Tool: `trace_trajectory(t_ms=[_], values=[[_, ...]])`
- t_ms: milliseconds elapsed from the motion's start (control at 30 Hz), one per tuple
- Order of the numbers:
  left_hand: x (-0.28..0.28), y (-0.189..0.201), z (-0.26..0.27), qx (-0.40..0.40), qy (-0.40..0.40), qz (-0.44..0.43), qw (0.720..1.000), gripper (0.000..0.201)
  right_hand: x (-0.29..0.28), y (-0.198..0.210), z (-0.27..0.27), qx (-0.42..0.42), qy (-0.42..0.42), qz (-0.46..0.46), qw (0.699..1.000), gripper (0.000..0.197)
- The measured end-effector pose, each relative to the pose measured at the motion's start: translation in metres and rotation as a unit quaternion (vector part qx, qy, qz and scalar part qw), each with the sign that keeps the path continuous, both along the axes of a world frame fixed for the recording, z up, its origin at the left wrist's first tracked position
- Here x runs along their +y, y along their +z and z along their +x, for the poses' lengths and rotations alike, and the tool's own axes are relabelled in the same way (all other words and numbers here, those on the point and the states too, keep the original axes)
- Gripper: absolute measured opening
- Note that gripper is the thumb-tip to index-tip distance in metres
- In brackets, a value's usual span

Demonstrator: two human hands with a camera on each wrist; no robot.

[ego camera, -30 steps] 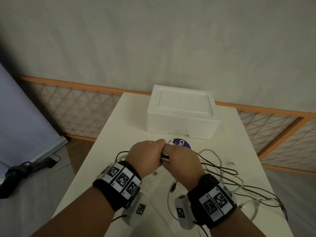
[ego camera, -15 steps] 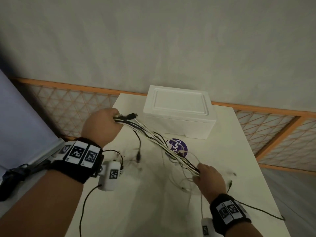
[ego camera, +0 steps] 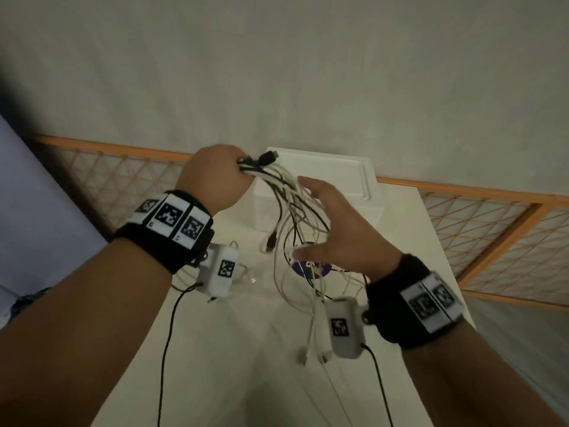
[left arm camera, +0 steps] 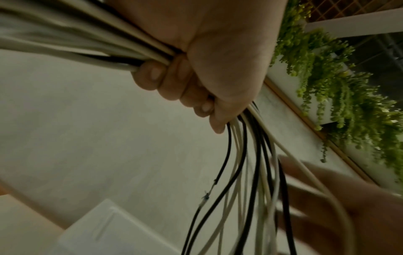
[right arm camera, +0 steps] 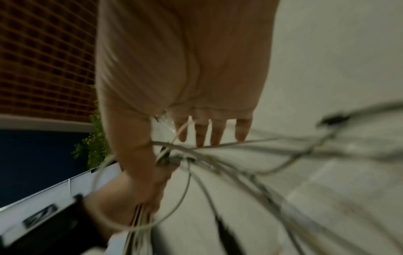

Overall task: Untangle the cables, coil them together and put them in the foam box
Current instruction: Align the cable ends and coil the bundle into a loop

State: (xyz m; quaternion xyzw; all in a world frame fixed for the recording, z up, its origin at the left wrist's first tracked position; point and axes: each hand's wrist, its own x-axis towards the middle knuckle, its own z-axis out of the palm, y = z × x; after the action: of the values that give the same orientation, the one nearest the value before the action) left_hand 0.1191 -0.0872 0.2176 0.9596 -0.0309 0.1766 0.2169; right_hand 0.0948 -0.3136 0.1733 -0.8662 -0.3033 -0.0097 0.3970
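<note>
**Head view: one fist on the cable bundle, one spread hand beside it**

Head view shows both forearms raised above the desk [ego camera: 215,349], each wearing a black wristband with printed markers and a white camera pod slung beneath. The left hand [ego camera: 215,177] is lifted high, knuckles toward the camera, in front of the near left corner of the foam box [ego camera: 348,192]. Its grip is a full fist closed around the cables [ego camera: 286,192] near their plug ends; a black connector pokes out past the fingers to the right. In the left wrist view the fingers [left arm camera: 152,74] are curled tight over a bunch of white and black strands, which enter from the upper left and leave the bottom of the fist, hanging downward.

From the fist the cables fan down and to the right, loose and still crossing each other, with several plug ends dangling above the desk and others trailing on it over a purple round sticker [ego camera: 311,268].

The right hand [ego camera: 335,232] sits lower and to the right, wrist bent back, palm turned toward the hanging strands. Its grip is wide: fingers straight and splayed, thumb stretched out to the left, closed on nothing. The right wrist view, blurred, shows the fingertips [right arm camera: 200,136] spread apart with strands running just past them; whether they touch cannot be told.

The foam box stands at the far end of the desk with its lid on.
</note>
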Motion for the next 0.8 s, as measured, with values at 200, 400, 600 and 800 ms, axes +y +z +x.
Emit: trace_trajectory(t_ms=[200,400,600,800], values=[[-0.003,0.029,0.015,-0.030,-0.005,-0.050,0.998,0.020,0.001,-0.088,0.019,0.168,-0.030,-0.142,0.975,0.071],[0.009,0.063,0.025,-0.065,0.038,-0.156,0.985,0.027,-0.051,-0.152,-0.006,0.262,-0.123,-0.159,0.944,0.070],[0.021,0.091,0.032,-0.126,0.047,-0.238,0.962,0.026,-0.129,-0.193,-0.036,0.328,-0.237,-0.327,0.854,0.034],[-0.005,0.091,0.037,-0.084,0.028,-0.104,0.991,0.032,-0.127,-0.104,-0.004,0.195,-0.241,-0.196,0.931,0.061]])
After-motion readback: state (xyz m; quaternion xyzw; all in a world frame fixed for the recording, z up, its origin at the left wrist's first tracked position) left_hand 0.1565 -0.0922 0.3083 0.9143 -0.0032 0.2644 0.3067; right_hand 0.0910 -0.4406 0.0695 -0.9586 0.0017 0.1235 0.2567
